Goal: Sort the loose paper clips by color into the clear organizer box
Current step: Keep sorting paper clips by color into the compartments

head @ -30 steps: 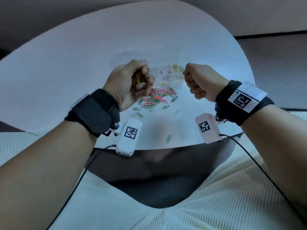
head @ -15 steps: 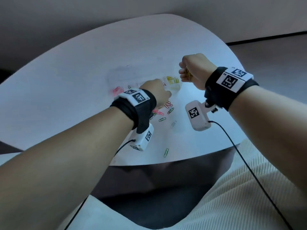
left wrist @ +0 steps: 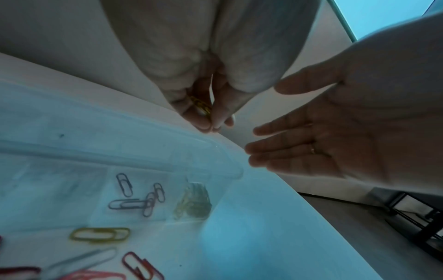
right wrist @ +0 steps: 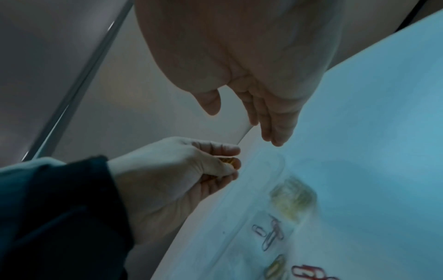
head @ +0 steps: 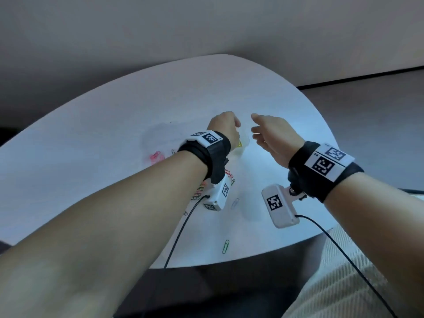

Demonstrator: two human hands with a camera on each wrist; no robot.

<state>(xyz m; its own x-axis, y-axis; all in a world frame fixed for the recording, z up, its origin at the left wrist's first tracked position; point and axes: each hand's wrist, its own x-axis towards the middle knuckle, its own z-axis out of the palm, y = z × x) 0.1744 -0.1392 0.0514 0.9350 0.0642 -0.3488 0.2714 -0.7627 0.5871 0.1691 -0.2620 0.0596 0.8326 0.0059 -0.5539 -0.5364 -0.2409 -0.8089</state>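
Observation:
The clear organizer box point(left wrist: 120, 151) lies on the white table; in the head view my hands largely hide it. One compartment holds purple clips point(left wrist: 136, 197), and the one beside it holds a heap of yellow clips point(left wrist: 194, 202). My left hand point(head: 234, 125) hovers over the box's far corner and pinches a few yellow clips point(left wrist: 202, 108) in its fingertips. My right hand point(head: 254, 125) is just to its right with fingers straight and nothing in the palm point(left wrist: 335, 144). Loose clips point(head: 202, 189) lie under my left wrist.
The white table point(head: 91, 145) curves to a near edge in front of my lap. A green clip point(head: 226, 246) lies near that edge, a pale clip point(head: 235, 203) lies mid-table, and pink clips point(head: 157, 157) lie left of the box. Cables trail from both wrist cameras.
My left hand has moved forward from above the loose pile to the box's far corner, still holding yellow clips. My right hand has opened from a fist. The head view has tilted up.

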